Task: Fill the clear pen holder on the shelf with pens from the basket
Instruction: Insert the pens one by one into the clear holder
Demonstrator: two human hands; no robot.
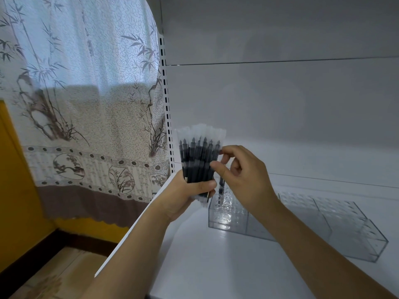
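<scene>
Curtain fabric (86, 117) printed with bamboo is seen hanging at the far left, above a yellow wall (19, 212) and tiled floor (54, 275). Beside it, a slotted white upright (167, 117) marks the edge of a white shelf (216, 255).

At centre, a fanned bundle of black pens (199, 160) in clear sleeves is gripped near its lower end by the left hand (185, 195), fingers and thumb wrapped round it, tips pointing upward. One pen at the bundle's right edge is pinched between thumb and fingertips of the right hand (244, 178), whose remaining fingers are curled.

Directly below and behind the hands, the clear pen holder (302, 221) is shown resting on the shelf, a long transparent box divided into compartments with a perforated top. A single dark pen (220, 186) is seen standing upright in its leftmost section, just under the held bundle.
</scene>
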